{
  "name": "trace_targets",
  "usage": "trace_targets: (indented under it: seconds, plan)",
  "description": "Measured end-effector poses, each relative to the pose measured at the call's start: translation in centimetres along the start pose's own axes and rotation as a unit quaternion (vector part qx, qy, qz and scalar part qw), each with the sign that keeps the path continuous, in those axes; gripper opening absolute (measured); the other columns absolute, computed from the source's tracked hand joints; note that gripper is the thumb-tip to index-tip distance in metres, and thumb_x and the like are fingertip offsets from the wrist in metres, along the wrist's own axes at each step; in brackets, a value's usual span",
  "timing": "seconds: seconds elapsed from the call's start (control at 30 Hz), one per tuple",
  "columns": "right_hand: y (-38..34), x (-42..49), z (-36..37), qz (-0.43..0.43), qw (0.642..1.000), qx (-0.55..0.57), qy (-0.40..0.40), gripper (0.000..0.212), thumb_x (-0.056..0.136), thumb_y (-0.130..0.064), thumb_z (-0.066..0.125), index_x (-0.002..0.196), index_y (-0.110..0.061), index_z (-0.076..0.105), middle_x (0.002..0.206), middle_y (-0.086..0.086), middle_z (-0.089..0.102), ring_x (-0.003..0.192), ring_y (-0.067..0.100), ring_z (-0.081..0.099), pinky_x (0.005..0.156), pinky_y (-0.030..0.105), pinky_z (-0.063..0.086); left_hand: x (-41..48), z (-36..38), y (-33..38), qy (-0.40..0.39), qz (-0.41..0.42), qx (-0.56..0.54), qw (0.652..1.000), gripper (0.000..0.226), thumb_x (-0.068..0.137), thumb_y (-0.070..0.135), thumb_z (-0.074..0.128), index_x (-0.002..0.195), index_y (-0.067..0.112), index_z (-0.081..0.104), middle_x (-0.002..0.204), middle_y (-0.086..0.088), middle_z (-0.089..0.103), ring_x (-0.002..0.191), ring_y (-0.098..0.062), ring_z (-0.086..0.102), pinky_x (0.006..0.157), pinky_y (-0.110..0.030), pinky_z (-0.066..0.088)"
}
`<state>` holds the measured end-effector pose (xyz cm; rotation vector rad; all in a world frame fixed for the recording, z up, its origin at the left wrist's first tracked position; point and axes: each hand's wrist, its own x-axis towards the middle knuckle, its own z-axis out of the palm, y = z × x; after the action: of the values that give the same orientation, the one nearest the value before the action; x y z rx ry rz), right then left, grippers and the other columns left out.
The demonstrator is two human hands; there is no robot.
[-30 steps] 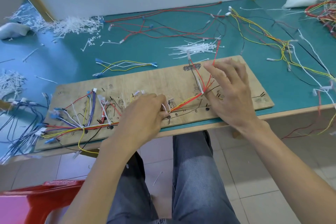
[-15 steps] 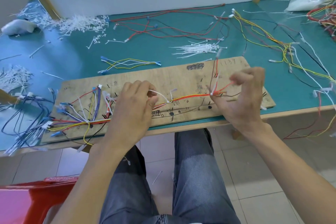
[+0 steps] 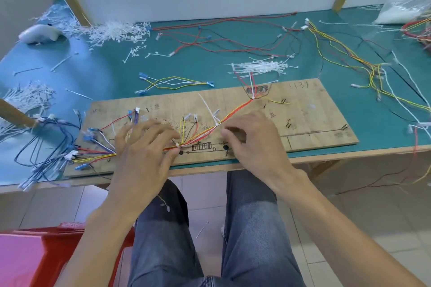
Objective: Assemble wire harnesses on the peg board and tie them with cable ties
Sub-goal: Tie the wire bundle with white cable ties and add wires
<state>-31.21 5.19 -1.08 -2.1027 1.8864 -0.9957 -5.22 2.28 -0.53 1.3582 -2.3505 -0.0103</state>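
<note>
Pressing spread, nearly straight left fingers [image 3: 140, 130] flat over the bundle [image 3: 235, 111], gripping nothing, probably to pin wires to the drawn route. Curling right fingers [image 3: 240, 123] under beside a cable tie [image 3: 207, 107], tail sticking up; impossible to tell whether anything is pinched. Working with left hand [image 3: 144, 149] and right hand [image 3: 256, 144] low over the board [image 3: 303, 112], bundle strung from near left to far right. Spare ties [image 3: 258, 67] just beyond on the table [image 3: 105, 72], within reach.

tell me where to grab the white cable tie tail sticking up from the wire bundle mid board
Pinch the free tail about midway, coming from above on the far side. It slants up and left off the wire bundle over bare board, so nothing should crowd the grip there.
</note>
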Motion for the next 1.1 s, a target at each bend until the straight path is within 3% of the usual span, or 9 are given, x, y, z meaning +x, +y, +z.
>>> trace_targets:
  seconds: [0.1,0.23,0.5,0.6,0.63,0.8,0.97,1.1]
  plan:
    - [0.5,0.5,0.3,0.043,0.995,0.081,0.03,0.007,0.094,-0.02,0.076,0.093,-0.025,0.081,0.089,-0.013,0.075,0.089,0.014,0.063,0.088,0.038,0.051,0.0,0.7,-0.1,0.001,-0.013,-0.055,0.998,0.014,0.095,0.033,0.06,0.108,0.037,0.065,0.122,0.018,0.066,0.125,-0.018,0.058,0.109,-0.061,0.036]
    - [0.2,1.4,0.9,0.029,0.996,0.08,-0.001,0.002,0.089,-0.019,0.082,0.087,-0.02,0.082,0.087,-0.01,0.07,0.088,0.011,0.062,0.083,0.039,0.054,0.1,1.3,-0.7,0.016,-0.005,-0.1,0.995,0.012,0.094,0.027,0.066,0.104,0.03,0.072,0.117,0.015,0.069,0.12,-0.019,0.061,0.104,-0.062,0.041]
    - [1.8,0.3,0.3,0.019,0.997,0.034,0.064,0.01,0.086,-0.004,0.08,0.083,-0.012,0.082,0.083,-0.001,0.072,0.083,0.02,0.065,0.077,0.038,0.056,0.6,1.7,0.7,0.024,0.038,-0.075,0.996,0.015,0.099,0.034,0.063,0.108,0.031,0.074,0.118,0.019,0.07,0.119,-0.021,0.061,0.101,-0.058,0.038]
    - [3.3,-0.3,-1.3,0.023,0.996,0.005,0.084,0.011,0.083,0.0,0.083,0.08,-0.011,0.083,0.081,-0.002,0.074,0.08,0.013,0.063,0.082,0.016,0.05,1.3,2.8,2.6,0.03,0.059,-0.07,0.995,0.016,0.101,0.037,0.061,0.109,0.032,0.073,0.119,0.02,0.069,0.119,-0.021,0.061,0.101,-0.054,0.037]
    - [3.6,-0.5,-1.8,0.025,0.996,0.0,0.088,0.011,0.083,0.001,0.083,0.08,-0.01,0.083,0.081,-0.001,0.074,0.08,0.014,0.063,0.081,0.014,0.048,1.6,3.1,3.2,0.032,0.068,-0.069,0.995,0.016,0.102,0.037,0.06,0.11,0.032,0.073,0.119,0.02,0.069,0.12,-0.021,0.061,0.102,-0.053,0.036]
    - [5.3,-1.4,-3.6,0.029,0.993,-0.036,0.112,0.01,0.084,0.002,0.081,0.081,-0.007,0.083,0.083,0.003,0.076,0.082,0.024,0.067,0.08,0.031,0.051,3.3,3.9,5.5,0.032,0.098,-0.057,0.993,0.02,0.104,0.039,0.058,0.108,0.03,0.075,0.118,0.017,0.071,0.119,-0.023,0.063,0.101,-0.054,0.039]
    - [6.3,-1.9,-4.3,0.042,0.991,-0.042,0.123,0.011,0.083,0.004,0.082,0.083,-0.007,0.084,0.084,0.003,0.076,0.083,0.014,0.062,0.082,0.02,0.047,4.1,3.6,6.4,0.004,0.139,-0.012,0.99,0.02,0.103,0.039,0.062,0.12,0.03,0.068,0.12,0.013,0.069,0.121,-0.022,0.061,0.108,-0.055,0.037]
    - [6.5,-1.5,-5.1,0.042,0.996,0.005,0.076,0.009,0.089,-0.002,0.079,0.088,-0.011,0.082,0.086,-0.002,0.076,0.085,0.013,0.066,0.084,0.018,0.049,4.7,3.7,6.3,-0.004,0.172,0.045,0.984,0.015,0.104,0.039,0.06,0.111,0.026,0.064,0.116,0.007,0.068,0.115,-0.026,0.06,0.105,-0.053,0.039]
